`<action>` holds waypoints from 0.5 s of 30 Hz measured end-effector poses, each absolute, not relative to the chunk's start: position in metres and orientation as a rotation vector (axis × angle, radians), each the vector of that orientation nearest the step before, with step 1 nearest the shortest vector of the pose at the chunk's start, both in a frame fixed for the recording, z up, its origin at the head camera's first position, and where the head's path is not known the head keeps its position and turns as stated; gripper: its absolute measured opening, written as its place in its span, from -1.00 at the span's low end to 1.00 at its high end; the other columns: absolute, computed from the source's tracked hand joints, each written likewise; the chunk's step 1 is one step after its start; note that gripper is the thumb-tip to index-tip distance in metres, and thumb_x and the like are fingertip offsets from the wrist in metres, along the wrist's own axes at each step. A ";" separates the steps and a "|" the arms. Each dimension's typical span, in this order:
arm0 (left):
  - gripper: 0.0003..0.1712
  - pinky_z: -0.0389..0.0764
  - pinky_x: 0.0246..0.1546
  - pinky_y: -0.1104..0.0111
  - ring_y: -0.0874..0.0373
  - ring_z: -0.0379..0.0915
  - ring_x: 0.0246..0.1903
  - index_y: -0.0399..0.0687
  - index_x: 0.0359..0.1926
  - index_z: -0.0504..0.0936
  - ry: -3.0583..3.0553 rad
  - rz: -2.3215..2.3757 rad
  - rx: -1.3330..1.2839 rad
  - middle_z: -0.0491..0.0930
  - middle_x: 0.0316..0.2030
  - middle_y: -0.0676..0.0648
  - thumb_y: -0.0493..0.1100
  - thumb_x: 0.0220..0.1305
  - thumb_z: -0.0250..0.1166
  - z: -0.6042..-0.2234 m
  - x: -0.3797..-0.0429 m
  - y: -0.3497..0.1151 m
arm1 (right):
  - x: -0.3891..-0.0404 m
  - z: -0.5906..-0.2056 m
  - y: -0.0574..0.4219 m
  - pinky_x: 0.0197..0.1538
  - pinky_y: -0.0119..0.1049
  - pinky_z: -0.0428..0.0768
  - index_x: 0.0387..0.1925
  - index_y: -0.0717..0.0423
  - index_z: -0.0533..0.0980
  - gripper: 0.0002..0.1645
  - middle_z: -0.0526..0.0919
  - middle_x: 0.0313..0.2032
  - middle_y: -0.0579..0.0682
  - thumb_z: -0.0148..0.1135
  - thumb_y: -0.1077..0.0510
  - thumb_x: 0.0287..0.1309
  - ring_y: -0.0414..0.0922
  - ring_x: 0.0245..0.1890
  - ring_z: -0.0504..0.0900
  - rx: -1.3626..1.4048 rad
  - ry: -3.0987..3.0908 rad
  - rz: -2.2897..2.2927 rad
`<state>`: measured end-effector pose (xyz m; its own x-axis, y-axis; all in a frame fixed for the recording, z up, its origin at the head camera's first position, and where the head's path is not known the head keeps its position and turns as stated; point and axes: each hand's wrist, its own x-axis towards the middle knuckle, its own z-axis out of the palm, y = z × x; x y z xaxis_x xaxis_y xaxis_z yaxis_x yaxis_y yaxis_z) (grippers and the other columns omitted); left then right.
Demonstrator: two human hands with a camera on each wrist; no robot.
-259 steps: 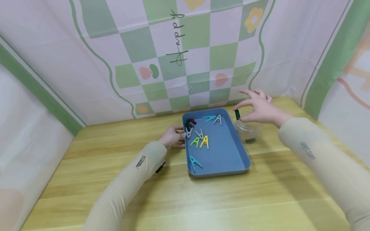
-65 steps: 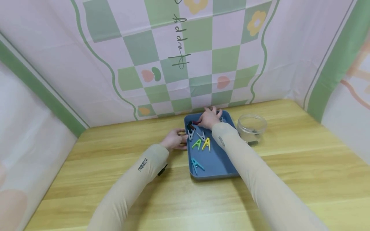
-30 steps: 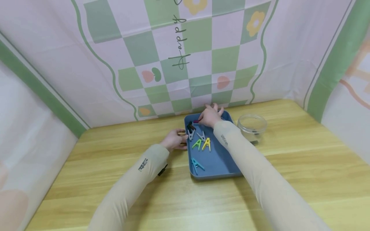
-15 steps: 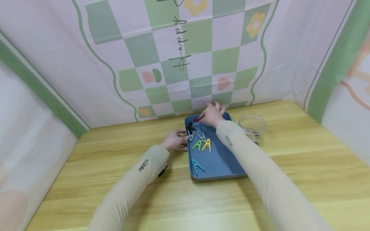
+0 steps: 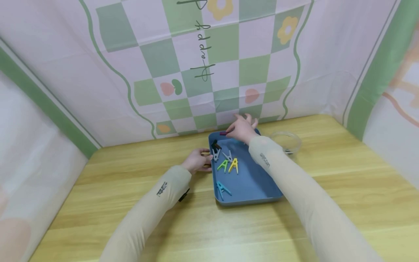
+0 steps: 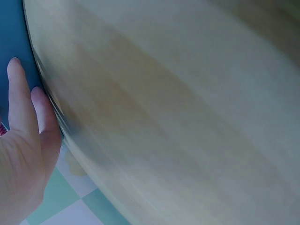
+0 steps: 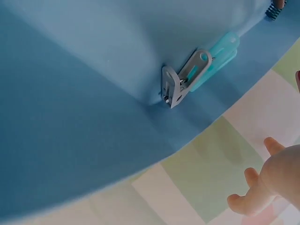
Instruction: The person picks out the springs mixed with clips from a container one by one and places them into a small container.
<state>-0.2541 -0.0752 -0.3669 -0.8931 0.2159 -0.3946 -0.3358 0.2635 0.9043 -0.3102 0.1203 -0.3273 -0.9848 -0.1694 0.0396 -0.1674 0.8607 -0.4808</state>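
My right hand [image 5: 243,129] pinches a small dark red hair clip [image 5: 223,133] close to the far rim of the blue tray [image 5: 258,183]. My left hand [image 5: 197,160] rests against the tray's left side with its fingers fairly straight, as the left wrist view also shows. Along that side lie small dark hair clips [image 5: 216,145], with teeth showing on one in the right wrist view. Near them are grey clothespins [image 5: 228,157], a green clothespin [image 5: 223,165], a yellow clothespin [image 5: 234,165] and a teal clothespin [image 5: 223,189]. Below the right hand lie another grey clothespin [image 7: 187,75] and teal clothespin [image 7: 222,54].
Right of the tray stands a round clear plastic container [image 5: 286,142], partly behind the right sleeve, with something dark inside. The wooden table [image 5: 131,174] ends at a hanging checkered cloth [image 5: 226,69] just behind the tray.
Earlier my right hand held a dark green ridged clip over the clear container. It then reached into the tray for the dark red clip and has risen slightly toward the far rim. Left hand stays.
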 end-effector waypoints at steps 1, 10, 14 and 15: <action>-0.48 0.68 -0.16 0.24 0.02 0.53 -0.11 -0.24 0.34 0.22 2.097 1.667 -0.108 0.45 0.03 -0.27 -0.24 0.42 0.05 -0.367 -0.254 -0.075 | -0.310 -0.327 0.121 0.30 0.38 -0.41 -0.20 0.04 0.70 -0.74 -0.02 0.47 0.11 0.32 0.02 0.10 0.30 0.41 -0.31 -0.278 3.028 -0.781; -0.48 0.69 -0.18 0.25 0.03 0.53 -0.12 -0.23 0.34 0.22 2.092 1.664 -0.111 0.45 0.03 -0.26 -0.24 0.42 0.04 -0.368 -0.255 -0.075 | -0.304 -0.323 0.126 0.31 0.36 -0.43 -0.19 0.07 0.69 -0.73 -0.02 0.47 0.10 0.31 0.03 0.12 0.29 0.42 -0.31 -0.321 3.021 -0.812; -0.49 0.69 -0.19 0.26 0.03 0.53 -0.12 -0.23 0.34 0.22 2.092 1.664 -0.116 0.45 0.02 -0.26 -0.24 0.42 0.05 -0.368 -0.256 -0.075 | -0.303 -0.320 0.127 0.30 0.37 -0.42 -0.20 0.07 0.69 -0.74 -0.02 0.46 0.11 0.31 0.03 0.12 0.29 0.41 -0.31 -0.325 3.018 -0.812; -0.49 0.69 -0.20 0.26 0.03 0.54 -0.12 -0.23 0.34 0.22 2.094 1.664 -0.113 0.45 0.02 -0.26 -0.25 0.42 0.05 -0.368 -0.255 -0.076 | -0.303 -0.319 0.127 0.30 0.37 -0.42 -0.20 0.07 0.69 -0.73 -0.02 0.46 0.12 0.31 0.03 0.12 0.29 0.41 -0.31 -0.325 3.018 -0.806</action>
